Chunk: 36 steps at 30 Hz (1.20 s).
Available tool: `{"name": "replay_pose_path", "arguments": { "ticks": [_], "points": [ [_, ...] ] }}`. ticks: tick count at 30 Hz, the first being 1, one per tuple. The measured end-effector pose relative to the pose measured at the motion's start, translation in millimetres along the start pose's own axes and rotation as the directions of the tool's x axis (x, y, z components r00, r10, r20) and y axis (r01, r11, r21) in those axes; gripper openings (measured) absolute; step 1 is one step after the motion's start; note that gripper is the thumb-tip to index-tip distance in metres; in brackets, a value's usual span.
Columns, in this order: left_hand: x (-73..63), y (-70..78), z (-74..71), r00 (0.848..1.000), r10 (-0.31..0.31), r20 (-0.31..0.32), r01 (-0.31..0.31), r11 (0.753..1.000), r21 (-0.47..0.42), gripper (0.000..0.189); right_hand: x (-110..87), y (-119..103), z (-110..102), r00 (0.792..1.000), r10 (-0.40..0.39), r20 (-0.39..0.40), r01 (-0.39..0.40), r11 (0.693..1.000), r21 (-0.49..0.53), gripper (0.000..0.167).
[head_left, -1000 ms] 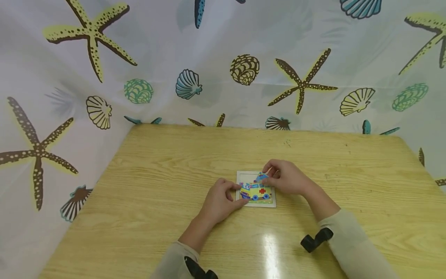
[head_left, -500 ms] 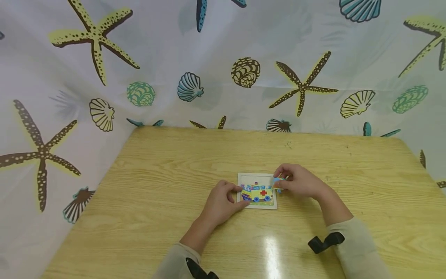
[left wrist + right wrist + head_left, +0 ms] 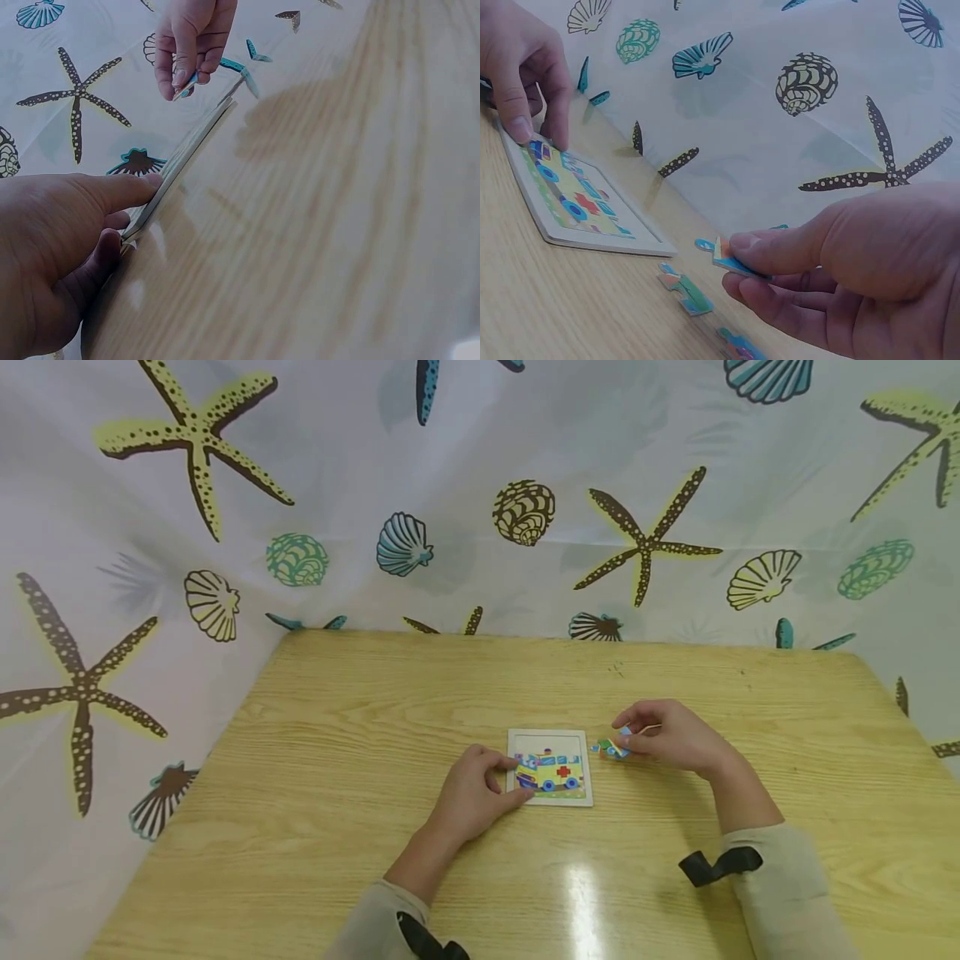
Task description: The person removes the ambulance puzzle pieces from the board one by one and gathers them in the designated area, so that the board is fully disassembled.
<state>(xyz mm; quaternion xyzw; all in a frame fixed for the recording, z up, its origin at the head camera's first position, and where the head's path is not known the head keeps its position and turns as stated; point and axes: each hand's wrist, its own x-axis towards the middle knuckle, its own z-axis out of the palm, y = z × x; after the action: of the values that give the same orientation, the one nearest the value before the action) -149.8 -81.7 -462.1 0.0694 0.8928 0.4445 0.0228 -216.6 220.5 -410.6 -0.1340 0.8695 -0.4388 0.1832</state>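
A small jigsaw puzzle tray with a pale frame lies flat on the table. Fitted pieces in its lower part form a yellow ambulance, and the upper part shows plain pale backing. My left hand holds the tray by its left side, thumb and fingers on the frame. To the right of the tray, my right hand pinches a blue and orange puzzle piece between thumb and fingers, just above the table. Below it lie loose pieces, a green one and a blue and purple one.
The wood-grain table stretches around the tray on all sides. A white cloth printed with starfish and shells hangs behind the table and along its left side. Black straps sit on both sleeves.
My right hand has moved right, from above the tray's upper right to the loose pieces beside it, taking a puzzle piece along. The left hand keeps its place on the tray.
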Motion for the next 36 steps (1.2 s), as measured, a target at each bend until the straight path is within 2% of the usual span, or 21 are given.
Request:
{"name": "replay_pose_path", "arguments": {
  "ticks": [20, 28, 36],
  "points": [
    [-0.7, 2.4, -0.7, 1.0, -0.008, 0.004, 0.008, 1.0, -0.005, 0.04, -19.1, 23, -35, 0.994, 0.113, -0.007, -0.113, 0.993, 0.042, 0.029],
    [-0.7, -1.7, 1.1, 1.0, -0.006, 0.004, 0.006, 1.0, 0.0, 0.041, -26.2, 36, -48, 0.978, 0.206, -0.029, -0.204, 0.977, 0.055, 0.031],
    [0.1, -0.1, -0.6, 1.0, 0.001, 0.003, -0.001, 1.0, 0.006, 0.041, -26.5, 41, -52, 0.97, 0.235, -0.062, -0.234, 0.972, 0.012, 0.032]
  ]
}}
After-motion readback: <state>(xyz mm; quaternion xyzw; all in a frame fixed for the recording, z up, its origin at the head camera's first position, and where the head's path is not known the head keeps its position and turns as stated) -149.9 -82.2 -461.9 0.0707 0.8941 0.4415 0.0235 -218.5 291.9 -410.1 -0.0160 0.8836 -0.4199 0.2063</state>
